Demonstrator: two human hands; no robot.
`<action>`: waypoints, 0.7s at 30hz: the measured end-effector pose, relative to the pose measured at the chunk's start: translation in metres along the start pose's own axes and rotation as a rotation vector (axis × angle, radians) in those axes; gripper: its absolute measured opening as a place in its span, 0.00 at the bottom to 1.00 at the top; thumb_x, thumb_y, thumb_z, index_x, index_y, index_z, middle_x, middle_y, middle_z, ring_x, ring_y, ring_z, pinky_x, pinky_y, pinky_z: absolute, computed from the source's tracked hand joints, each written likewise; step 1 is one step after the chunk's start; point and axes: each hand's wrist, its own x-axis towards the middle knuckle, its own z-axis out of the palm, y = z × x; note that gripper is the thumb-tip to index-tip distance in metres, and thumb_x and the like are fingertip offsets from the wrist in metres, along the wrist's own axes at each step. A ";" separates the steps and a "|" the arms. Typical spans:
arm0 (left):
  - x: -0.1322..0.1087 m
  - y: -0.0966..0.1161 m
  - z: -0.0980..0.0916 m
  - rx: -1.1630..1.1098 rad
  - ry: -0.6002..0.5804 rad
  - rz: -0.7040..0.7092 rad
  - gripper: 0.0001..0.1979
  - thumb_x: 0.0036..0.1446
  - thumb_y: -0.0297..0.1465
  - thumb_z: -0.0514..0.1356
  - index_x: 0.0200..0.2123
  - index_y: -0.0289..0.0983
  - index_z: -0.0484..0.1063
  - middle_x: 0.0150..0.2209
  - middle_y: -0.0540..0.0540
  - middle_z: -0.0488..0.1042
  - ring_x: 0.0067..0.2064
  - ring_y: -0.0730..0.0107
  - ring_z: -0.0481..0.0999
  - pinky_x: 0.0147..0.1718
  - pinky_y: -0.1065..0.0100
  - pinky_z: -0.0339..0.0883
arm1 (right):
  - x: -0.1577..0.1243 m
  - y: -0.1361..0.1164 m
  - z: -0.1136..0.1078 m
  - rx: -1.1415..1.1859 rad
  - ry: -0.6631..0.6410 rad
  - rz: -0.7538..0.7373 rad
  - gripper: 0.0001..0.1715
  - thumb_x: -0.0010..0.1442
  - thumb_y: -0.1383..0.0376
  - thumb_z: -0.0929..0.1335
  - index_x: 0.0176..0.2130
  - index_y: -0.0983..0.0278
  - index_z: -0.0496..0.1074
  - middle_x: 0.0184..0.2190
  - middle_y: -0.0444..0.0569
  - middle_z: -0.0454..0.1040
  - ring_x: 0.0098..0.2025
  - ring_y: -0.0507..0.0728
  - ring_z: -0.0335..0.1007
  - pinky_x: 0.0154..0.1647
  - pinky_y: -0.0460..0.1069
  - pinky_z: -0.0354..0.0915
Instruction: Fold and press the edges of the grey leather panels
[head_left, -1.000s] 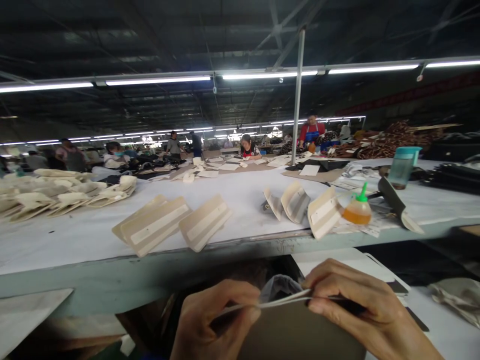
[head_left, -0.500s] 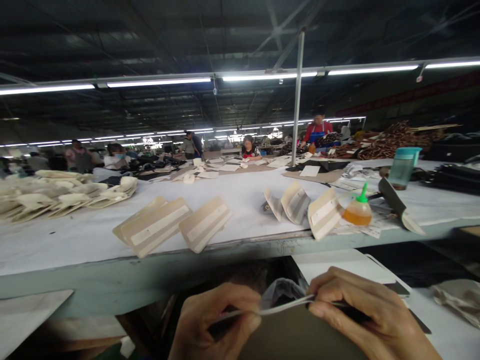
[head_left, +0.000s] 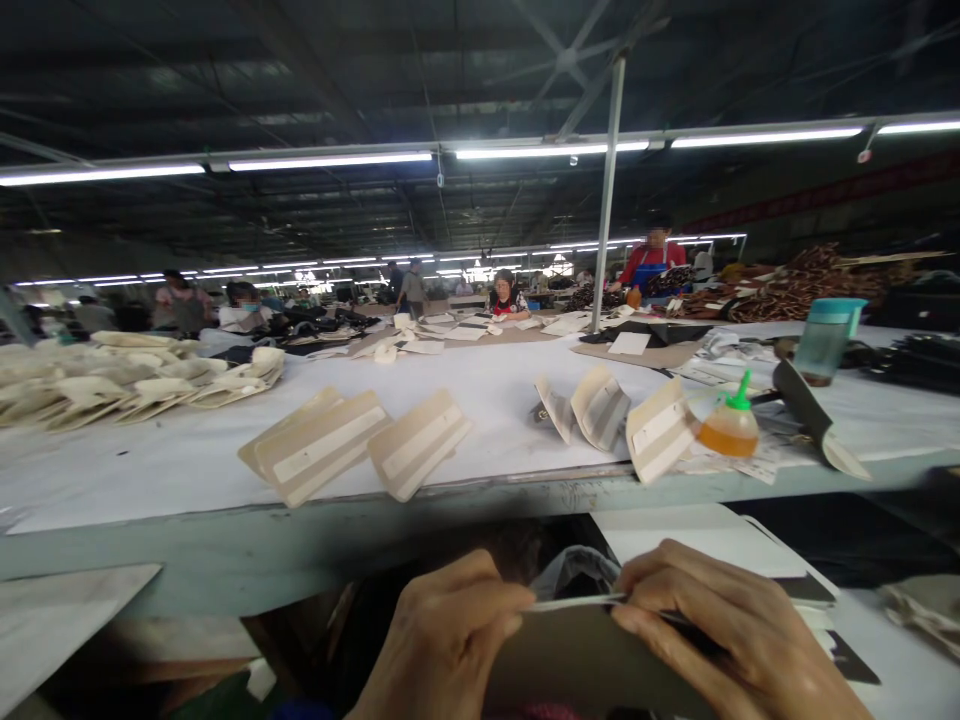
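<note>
My left hand (head_left: pixel 454 635) is closed, thumb and fingers pinching the pale top edge of a grey-brown panel (head_left: pixel 581 655). At the other end of that edge, my right hand (head_left: pixel 709 615) grips the same panel, thumb below and fingers above. The stretch of edge between both hands is short and nearly straight. Behind it shows a translucent plastic bag rim (head_left: pixel 574 570). On the worktable beyond lie cream, curved panels (head_left: pixel 420 440) with pale strips, and others (head_left: pixel 664 430) stand curled farther right.
A squeeze bottle (head_left: pixel 729 430) with amber liquid and a green nozzle stands near the front edge of the worktable (head_left: pixel 487 500). Behind it is a blue-lidded water bottle (head_left: pixel 825 340). Cream pieces (head_left: pixel 150 380) are heaped at left. White sheets (head_left: pixel 690 535) lie beside my right hand. Co-workers sit and stand farther back.
My left hand has shifted right along the panel's edge, closer to my right hand, and its fingers now point over the edge. The view has turned slightly left.
</note>
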 end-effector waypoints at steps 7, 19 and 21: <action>0.000 0.001 0.005 0.221 -0.051 0.060 0.13 0.64 0.24 0.54 0.39 0.36 0.80 0.28 0.47 0.74 0.25 0.72 0.73 0.24 0.74 0.63 | -0.003 0.003 0.000 -0.003 -0.048 0.014 0.08 0.71 0.67 0.65 0.37 0.59 0.67 0.36 0.43 0.75 0.34 0.51 0.76 0.34 0.45 0.67; 0.007 0.004 0.018 0.176 -0.134 0.117 0.12 0.67 0.29 0.55 0.36 0.34 0.79 0.25 0.47 0.76 0.25 0.70 0.75 0.25 0.72 0.65 | -0.001 -0.001 -0.001 0.142 -0.076 0.157 0.16 0.70 0.61 0.67 0.29 0.60 0.69 0.31 0.43 0.76 0.30 0.52 0.76 0.30 0.44 0.67; 0.005 0.007 0.009 0.239 -0.198 0.090 0.06 0.63 0.32 0.63 0.41 0.37 0.79 0.30 0.47 0.80 0.31 0.67 0.80 0.31 0.71 0.68 | 0.000 -0.004 -0.004 0.196 -0.074 0.194 0.17 0.69 0.60 0.68 0.28 0.60 0.69 0.31 0.42 0.77 0.29 0.52 0.76 0.29 0.43 0.67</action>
